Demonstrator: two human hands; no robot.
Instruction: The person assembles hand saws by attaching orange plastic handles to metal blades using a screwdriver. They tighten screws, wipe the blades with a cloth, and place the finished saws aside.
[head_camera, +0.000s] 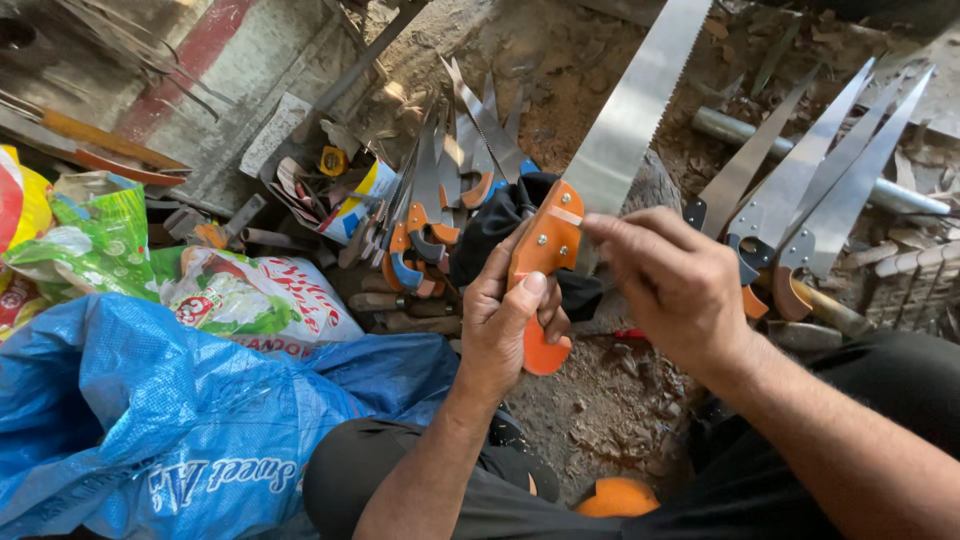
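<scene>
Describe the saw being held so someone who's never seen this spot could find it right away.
Start at the big blue plastic sack at lower left, then look right to the two hands at centre. The left hand wraps the orange handle of a hand saw, its blade pointing up and away, the right hand at the blade's base. Unlike the saws lying around, it's off the ground.

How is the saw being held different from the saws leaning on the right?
The held saw has a bright orange handle gripped by the left hand, with the right hand at its blade base; the leaning saws have dark or brownish handles and nobody touches them. The held saw's blade looks broader, while the leaning ones taper to narrow points. All have shiny metal blades.
</scene>
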